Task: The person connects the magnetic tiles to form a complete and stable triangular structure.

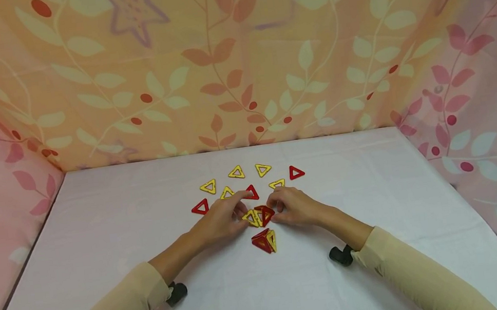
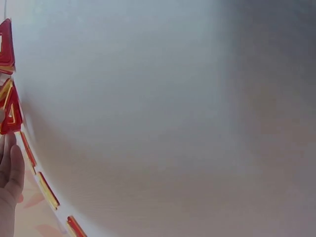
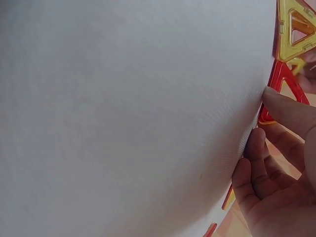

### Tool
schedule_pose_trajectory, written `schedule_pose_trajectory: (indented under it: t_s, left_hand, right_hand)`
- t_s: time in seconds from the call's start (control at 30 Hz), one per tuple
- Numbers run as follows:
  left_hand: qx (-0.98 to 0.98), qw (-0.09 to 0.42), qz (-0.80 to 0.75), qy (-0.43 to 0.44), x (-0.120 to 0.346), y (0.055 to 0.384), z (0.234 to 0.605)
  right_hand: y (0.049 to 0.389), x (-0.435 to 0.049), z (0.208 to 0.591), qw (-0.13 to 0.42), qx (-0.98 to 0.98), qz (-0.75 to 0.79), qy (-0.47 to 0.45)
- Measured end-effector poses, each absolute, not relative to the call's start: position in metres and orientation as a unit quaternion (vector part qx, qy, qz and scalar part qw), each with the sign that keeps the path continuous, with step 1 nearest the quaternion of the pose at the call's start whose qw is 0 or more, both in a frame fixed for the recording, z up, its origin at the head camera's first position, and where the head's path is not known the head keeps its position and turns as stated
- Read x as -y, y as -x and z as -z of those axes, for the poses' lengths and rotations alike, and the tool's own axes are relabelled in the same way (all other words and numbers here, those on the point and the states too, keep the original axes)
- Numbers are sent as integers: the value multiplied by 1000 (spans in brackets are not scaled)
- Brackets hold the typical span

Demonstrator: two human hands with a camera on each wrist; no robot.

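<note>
Both hands meet over a small cluster of triangular magnetic tiles at the middle of the table. My left hand [image 1: 224,217] pinches the yellow triangle tile [image 1: 250,219] on the cluster's left side. On the other side, my right hand [image 1: 295,206] has its thumb and fingers on a red triangle tile [image 1: 267,215], which also shows in the right wrist view [image 3: 282,79]. These tiles lean against one another. Just nearer to me stands a small pyramid [image 1: 263,241] of joined red and yellow triangles, seen partly at the left wrist view's edge.
Beyond the hands, loose triangle tiles lie in an arc: several yellow ones, such as a far yellow tile [image 1: 236,172], and red ones at left [image 1: 200,207], centre [image 1: 252,192] and right [image 1: 296,172]. A white cloth [image 1: 112,218] covers the table; patterned curtains [image 1: 229,74] surround it.
</note>
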State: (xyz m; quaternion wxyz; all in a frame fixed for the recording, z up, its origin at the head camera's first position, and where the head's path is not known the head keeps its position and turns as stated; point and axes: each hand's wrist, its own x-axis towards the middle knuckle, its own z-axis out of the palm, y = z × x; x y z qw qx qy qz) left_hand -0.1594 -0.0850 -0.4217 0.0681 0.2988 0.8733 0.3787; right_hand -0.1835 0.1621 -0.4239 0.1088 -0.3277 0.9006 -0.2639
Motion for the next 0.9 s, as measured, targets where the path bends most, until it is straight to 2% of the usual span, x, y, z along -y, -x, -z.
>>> schedule_pose_trajectory:
  t_s: [0.17, 0.9]
  left_hand:
    - [-868, 53, -384, -311, 83, 160, 420]
    - [-850, 62, -430, -299, 71, 165, 421]
  right_hand:
    - [184, -162, 424, 110, -900, 265, 327]
    - [184, -161, 424, 116, -904, 262, 316]
